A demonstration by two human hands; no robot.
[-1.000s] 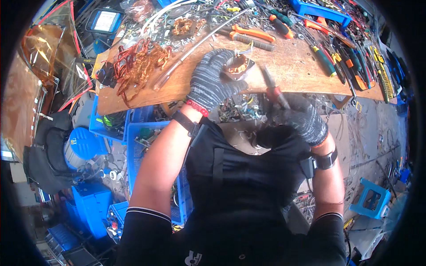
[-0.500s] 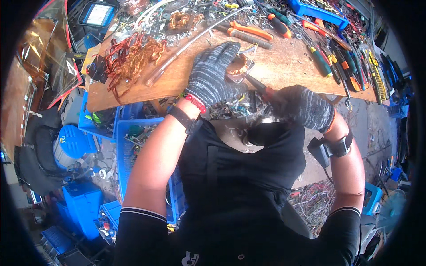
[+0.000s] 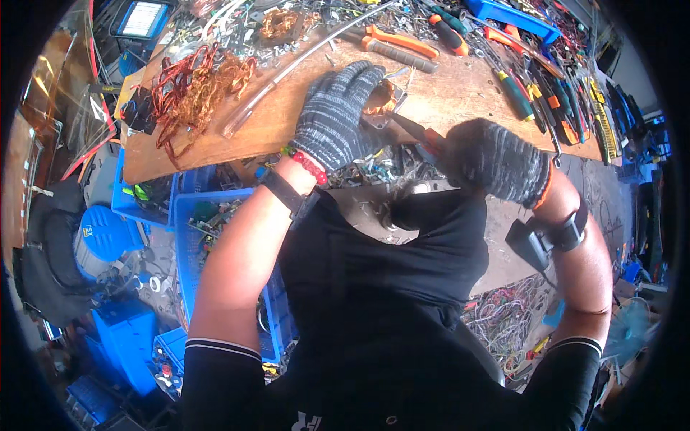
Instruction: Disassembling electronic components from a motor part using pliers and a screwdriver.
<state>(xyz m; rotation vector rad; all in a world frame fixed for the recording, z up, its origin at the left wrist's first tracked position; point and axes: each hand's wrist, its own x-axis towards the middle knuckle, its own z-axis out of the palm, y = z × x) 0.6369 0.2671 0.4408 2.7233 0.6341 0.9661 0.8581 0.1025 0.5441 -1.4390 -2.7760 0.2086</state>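
Observation:
My left hand point(image 3: 333, 115), in a grey striped knit glove, is closed around the left side of a small metal part with a copper winding point(image 3: 382, 99), keeping it at the table's front edge. Its thumb side is partly hidden. My right hand point(image 3: 496, 161), gloved the same way, grips a red-handled tool with a dark, tapered tip point(image 3: 413, 131), probably pliers. That tip points at the lower right side of the winding; whether it touches cannot be made out.
Orange-handled cutters point(image 3: 402, 44) lie beyond my hands on the wooden table point(image 3: 287, 108). A heap of copper wire point(image 3: 198, 100) and a long rod point(image 3: 302, 65) are left. Screwdrivers and pliers point(image 3: 550, 100) crowd the right. Below stands a blue crate point(image 3: 188, 237).
The tool and my right hand have drawn slightly down, its tip now lower on the winding. The whole view has shifted a little, moving the table leftward and up.

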